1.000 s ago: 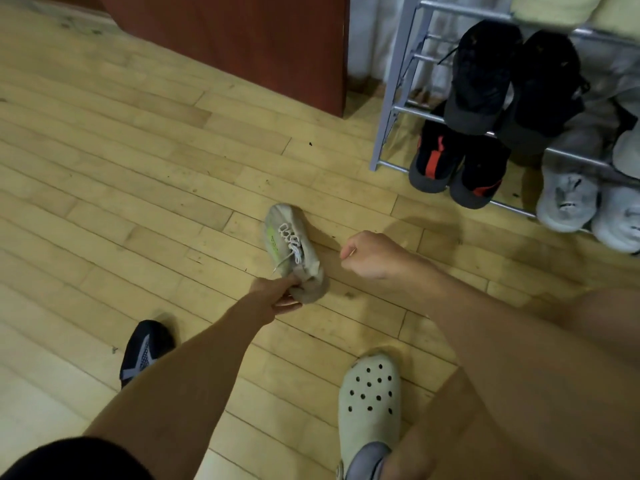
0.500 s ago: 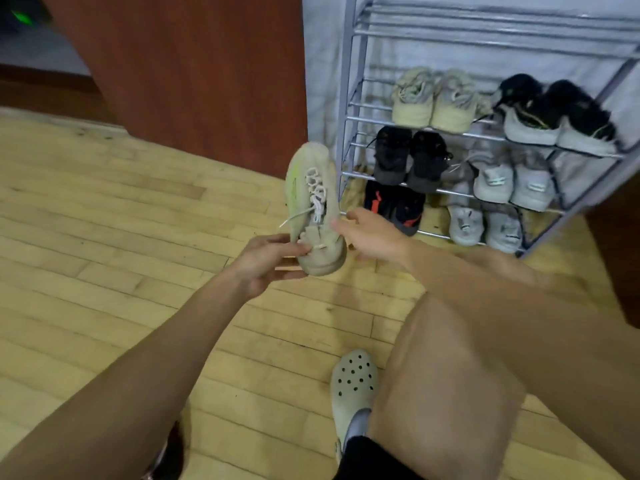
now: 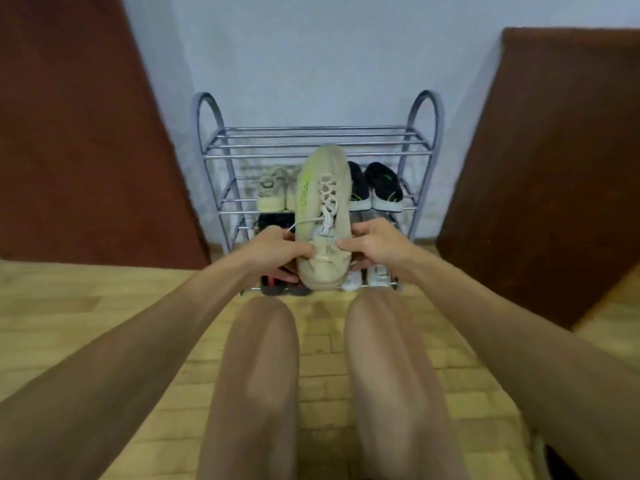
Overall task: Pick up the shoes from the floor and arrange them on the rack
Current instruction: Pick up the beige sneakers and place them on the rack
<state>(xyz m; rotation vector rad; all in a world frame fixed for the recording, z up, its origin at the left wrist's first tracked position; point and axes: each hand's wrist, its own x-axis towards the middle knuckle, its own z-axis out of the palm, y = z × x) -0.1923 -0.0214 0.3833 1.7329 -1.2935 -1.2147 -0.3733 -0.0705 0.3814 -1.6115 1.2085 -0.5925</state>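
Observation:
I hold a beige sneaker with white laces and a yellow-green stripe, toe pointing up and away, in front of the grey metal shoe rack. My left hand grips the left side of its heel end. My right hand grips the right side. The sneaker hides the middle of the rack. Behind it stand a beige pair on the left and a black pair with white soles on the right. Lower shelves hold dark shoes and white shoes, partly hidden.
The rack's top shelf holds nothing. Dark red-brown panels stand at the left and right of the rack. A pale wall is behind it. My bare knees are low over the wooden floor.
The sneaker has gone from the floor up to rack height. My right hand has joined the left on it. The view has swung to face the rack squarely.

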